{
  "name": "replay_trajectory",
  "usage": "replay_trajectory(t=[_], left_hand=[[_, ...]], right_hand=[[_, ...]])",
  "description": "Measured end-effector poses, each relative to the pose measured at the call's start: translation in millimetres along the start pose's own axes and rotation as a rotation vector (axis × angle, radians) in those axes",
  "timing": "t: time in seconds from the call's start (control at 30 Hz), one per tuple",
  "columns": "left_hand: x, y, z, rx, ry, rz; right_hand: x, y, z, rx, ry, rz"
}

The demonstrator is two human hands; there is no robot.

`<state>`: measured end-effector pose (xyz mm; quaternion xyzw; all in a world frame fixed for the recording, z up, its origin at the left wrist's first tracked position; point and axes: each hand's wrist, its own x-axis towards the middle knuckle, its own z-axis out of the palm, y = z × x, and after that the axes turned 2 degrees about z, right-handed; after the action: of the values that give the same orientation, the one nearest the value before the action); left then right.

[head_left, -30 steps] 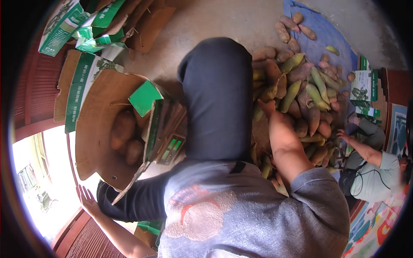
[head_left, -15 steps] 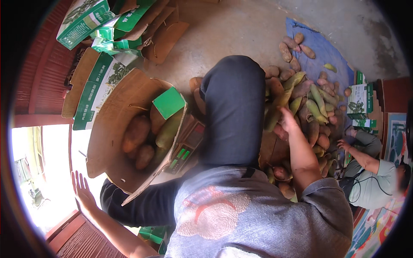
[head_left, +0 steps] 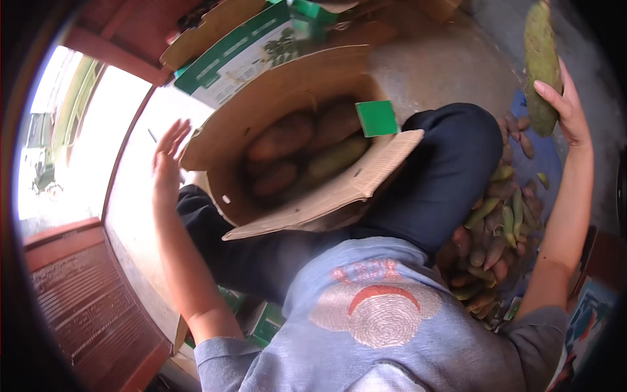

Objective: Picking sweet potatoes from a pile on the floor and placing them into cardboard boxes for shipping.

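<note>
My right hand [head_left: 569,112], raised at the far right, grips a long green radish [head_left: 541,65] round its lower part, with the thumb across it. Its top end reaches the picture's upper edge. My left hand [head_left: 170,163] is open and holds nothing, beside the left wall of an open cardboard box [head_left: 215,140]. Inside that box lie several large radishes, among them a reddish one [head_left: 284,136] and a green one [head_left: 336,159]. Shadow hides the box's bottom. A green flap [head_left: 377,119] stands at its right rim, near my bent knee.
A heap of green and reddish radishes [head_left: 499,228] lies to my right, partly on a blue sheet [head_left: 547,170]. Another green-and-white carton [head_left: 241,55] stands behind the box. Green boxes [head_left: 266,323] sit below my left leg. A bright doorway [head_left: 72,144] opens at the left.
My right hand has lifted a green radish from the heap and moved up and right. My left hand stays by the box. The view has turned, so the box appears nearer the middle.
</note>
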<state>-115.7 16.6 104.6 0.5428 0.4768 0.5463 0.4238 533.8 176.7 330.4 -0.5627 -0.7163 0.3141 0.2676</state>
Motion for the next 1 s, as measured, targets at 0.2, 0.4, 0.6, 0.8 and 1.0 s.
replay_trajectory(t=[0.2,0.4,0.6,0.8,1.0], left_hand=[[-12,10,23,0.16,0.08,-0.263],[-6,19,29,0.17,0.059,-0.274],[-8,13,25,0.233,0.039,-0.243],[-5,14,26,0.236,0.01,-0.25],[-15,1,16,0.136,0.019,-0.3]], right_hand=[[52,-121,180,-0.247,-0.757,-0.451],[46,-113,336,-0.803,-1.297,-0.373],[41,-74,399,-0.93,-1.38,-0.394],[56,-89,349,-0.68,-1.14,-0.659],[65,-87,190,-0.274,-0.284,-0.762]])
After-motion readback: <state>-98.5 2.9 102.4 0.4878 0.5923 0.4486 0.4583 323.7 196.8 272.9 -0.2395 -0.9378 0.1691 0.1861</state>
